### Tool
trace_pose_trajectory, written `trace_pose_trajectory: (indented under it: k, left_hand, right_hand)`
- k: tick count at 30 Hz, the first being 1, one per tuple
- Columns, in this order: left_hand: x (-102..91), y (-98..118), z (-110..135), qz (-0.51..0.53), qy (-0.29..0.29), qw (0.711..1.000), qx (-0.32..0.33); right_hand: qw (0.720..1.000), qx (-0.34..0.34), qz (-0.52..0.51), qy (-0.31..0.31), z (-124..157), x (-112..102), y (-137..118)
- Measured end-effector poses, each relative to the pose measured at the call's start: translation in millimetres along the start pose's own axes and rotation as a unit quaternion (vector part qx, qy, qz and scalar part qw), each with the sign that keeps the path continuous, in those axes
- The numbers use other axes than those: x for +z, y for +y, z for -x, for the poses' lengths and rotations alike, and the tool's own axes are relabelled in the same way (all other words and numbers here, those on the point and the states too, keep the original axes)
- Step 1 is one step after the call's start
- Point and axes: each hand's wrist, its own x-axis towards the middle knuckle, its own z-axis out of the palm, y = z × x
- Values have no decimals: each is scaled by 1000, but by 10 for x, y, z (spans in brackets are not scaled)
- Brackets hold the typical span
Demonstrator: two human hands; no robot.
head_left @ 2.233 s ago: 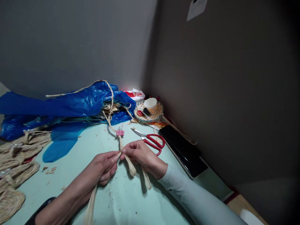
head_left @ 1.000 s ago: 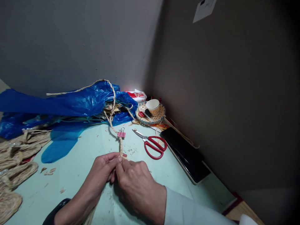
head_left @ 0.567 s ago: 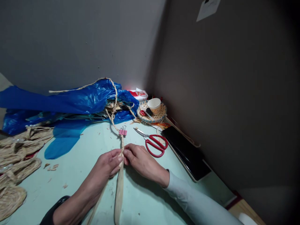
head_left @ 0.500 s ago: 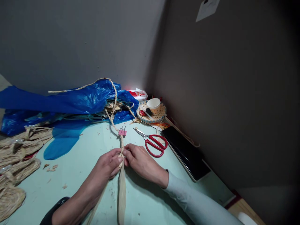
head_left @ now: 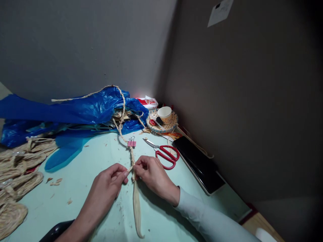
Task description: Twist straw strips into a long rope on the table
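Observation:
A pale plaited cord [head_left: 132,155] runs toward me from a pink binder clip [head_left: 131,144] on the table. My left hand [head_left: 112,179] pinches a thin strand [head_left: 130,168] of the same dry fibre, drawn out to the left of the plait. Fingers of my right hand [head_left: 151,173] are closed on the plait at its lower end, just right of the left fingertips. Below both hands a wide loose strip [head_left: 136,208] of the fibre hangs toward me over the table. The farther part of the cord loops up over a blue plastic bag [head_left: 96,107].
Red-handled scissors [head_left: 168,156] lie right of the clip, partly spread. Beyond them are a black phone-like slab [head_left: 196,164] and a woven tray [head_left: 174,125] with a paper cup [head_left: 164,113]. Woven fibre slippers [head_left: 21,183] line the left side. Walls rise behind and right.
My left hand has moved left and slightly down, away from the plait, pulling a strand sideways. The wide strip has swung right, and its curled end now shows.

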Motion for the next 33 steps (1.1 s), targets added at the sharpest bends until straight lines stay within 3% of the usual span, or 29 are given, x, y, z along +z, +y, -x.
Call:
trace_pose_trajectory:
  k: [3, 6, 9, 11, 14, 16, 18, 21, 25, 27, 30, 33]
  left_hand:
    - [29, 35, 36, 19, 13, 1000, -13]
    - [116, 70, 121, -5, 28, 1000, -12]
    - [204, 35, 211, -104, 59, 990, 74]
    - [246, -32, 242, -190, 103, 956, 198]
    - [289, -147, 250, -300, 148, 871, 360]
    - [299, -187, 258, -351, 144, 834, 402]
    - [279, -169, 278, -377, 123, 822, 409]
    - [166, -31, 290, -362, 65, 857, 361]
    - [-39, 184, 149, -192, 79, 968, 141]
    - [-67, 218, 32, -55, 43, 996, 51]
    - [11, 178, -104, 130, -62, 989, -22]
    - [97, 122, -156, 199, -103, 974, -44]
  right_hand:
    - [997, -14, 64, 30, 28, 23, -40]
    - [997, -20, 65, 31, 37, 24, -56]
    - [999, -22, 25, 17, 34, -11, -62]
    - [1000, -20, 0, 6, 28, -39, -66]
    - [999, -1, -36, -12, 12, -46, -44]
    - [997, 24, -72, -25, -6, -22, -4]
    - [990, 53, -127, -40, -26, 7, 36]
    - [964, 95, -237, -70, -41, 13, 43]
    - [933, 113, -332, -80, -17, -48, -46]
    - [922, 124, -357, -83, -2, -69, -79]
    - [918, 134, -364, -86, 1, -76, -80]
    - [940, 109, -309, -97, -9, -98, -63]
